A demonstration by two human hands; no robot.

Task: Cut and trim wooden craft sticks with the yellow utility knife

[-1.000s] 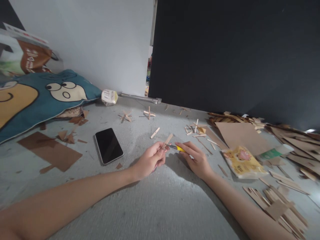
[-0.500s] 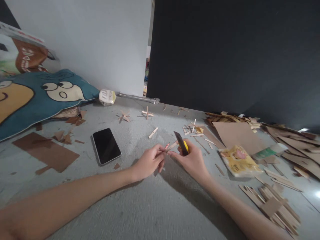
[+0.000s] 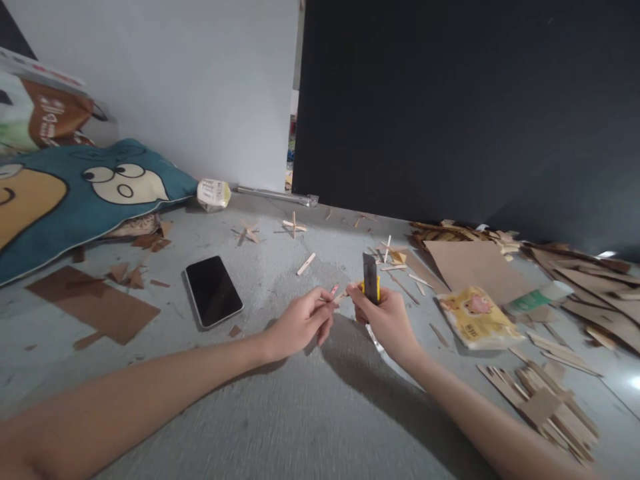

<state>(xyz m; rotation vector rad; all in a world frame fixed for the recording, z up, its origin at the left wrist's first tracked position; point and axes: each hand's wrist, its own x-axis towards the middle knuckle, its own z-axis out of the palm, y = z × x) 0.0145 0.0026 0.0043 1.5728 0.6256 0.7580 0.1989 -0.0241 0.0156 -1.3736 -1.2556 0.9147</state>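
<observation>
My left hand point(image 3: 300, 325) is closed in a pinch on a small wooden stick point(image 3: 336, 294) just above the grey floor. My right hand point(image 3: 387, 320) is closed round a yellow utility knife point(image 3: 371, 283), whose dark blade end points upward. Its fingertips touch the other end of the same stick. Both hands meet near the middle of the view, with my forearms reaching in from the bottom corners.
A black phone point(image 3: 213, 291) lies left of my hands. Beyond it sit a blue cartoon cushion point(image 3: 75, 193) and brown cardboard pieces point(image 3: 95, 307). A yellow packet point(image 3: 475, 319), cardboard sheets point(image 3: 475, 267) and stick bundles point(image 3: 545, 403) lie at right. Loose sticks point(image 3: 306, 264) are scattered ahead.
My right hand has turned the knife from lying flat against the stick to standing upright. The stick between my hands looks shorter. My left hand has stayed in place.
</observation>
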